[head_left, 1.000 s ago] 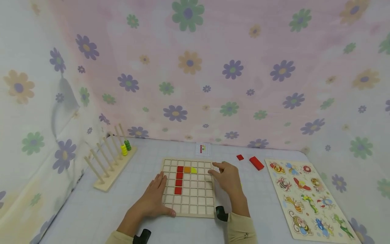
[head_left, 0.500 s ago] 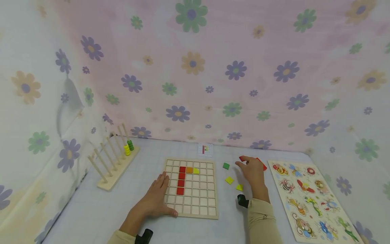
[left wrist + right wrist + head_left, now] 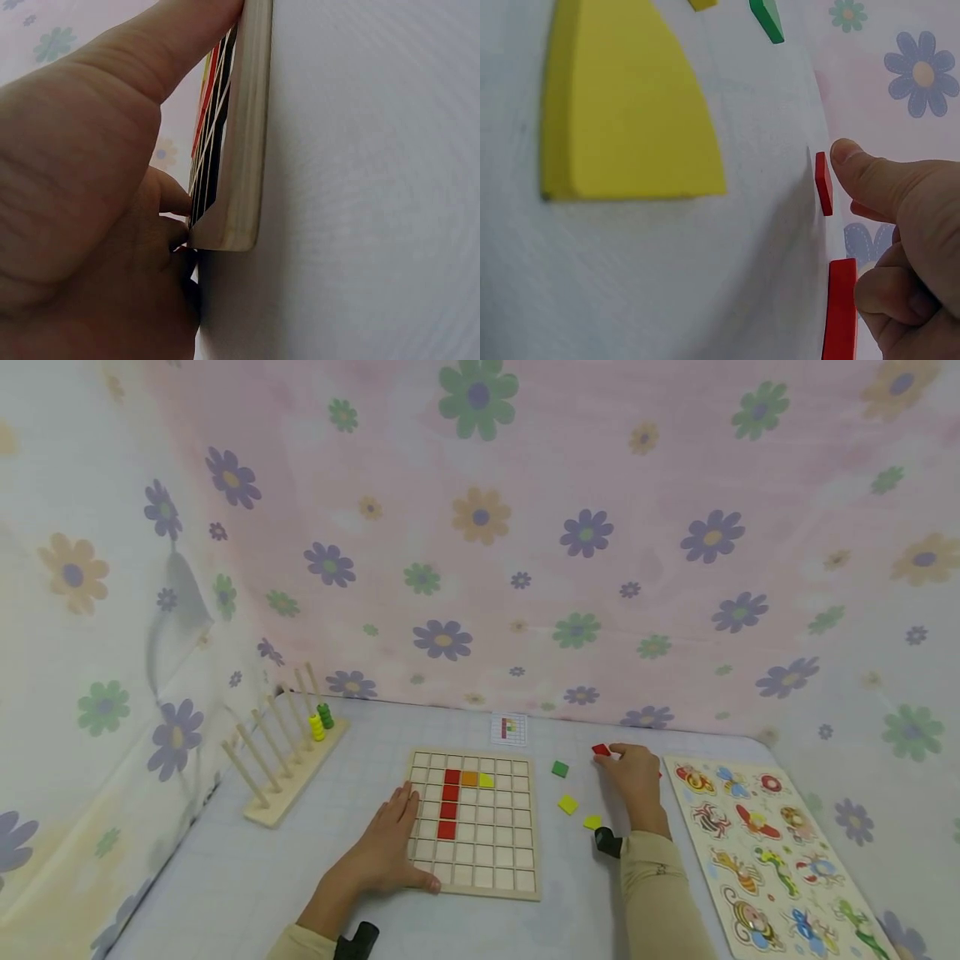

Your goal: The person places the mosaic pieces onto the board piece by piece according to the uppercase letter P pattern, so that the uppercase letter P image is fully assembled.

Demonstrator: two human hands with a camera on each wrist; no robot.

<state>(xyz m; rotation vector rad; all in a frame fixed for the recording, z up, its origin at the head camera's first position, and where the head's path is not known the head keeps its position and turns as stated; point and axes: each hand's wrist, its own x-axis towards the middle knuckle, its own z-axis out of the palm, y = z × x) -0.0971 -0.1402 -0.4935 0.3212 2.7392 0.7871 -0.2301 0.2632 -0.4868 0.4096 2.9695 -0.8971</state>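
Note:
A wooden grid board (image 3: 495,856) lies in front of me, with a column of red square tiles (image 3: 448,811), an orange tile (image 3: 469,778) and a yellow tile (image 3: 486,781) in its cells. My left hand (image 3: 382,843) rests along the board's left edge, thumb at the front corner. My right hand (image 3: 633,781) is over the table at the right, thumb and forefinger beside a loose red tile (image 3: 600,749). In the right wrist view that tile lies on the table, just apart from the thumb (image 3: 847,152). A longer red block (image 3: 841,311) lies under the curled fingers, mostly hidden in the head view.
A green tile (image 3: 560,769), a yellow square (image 3: 567,805) and a yellow curved-edge tile (image 3: 592,822) lie right of the board. Behind the board is a small pattern card (image 3: 509,727). A peg rack (image 3: 281,795) stands left; an insect puzzle board (image 3: 697,852) lies right.
My right hand has moved from the board's right edge out to the loose red tile, uncovering the green and yellow tiles. My left hand stays on the board.

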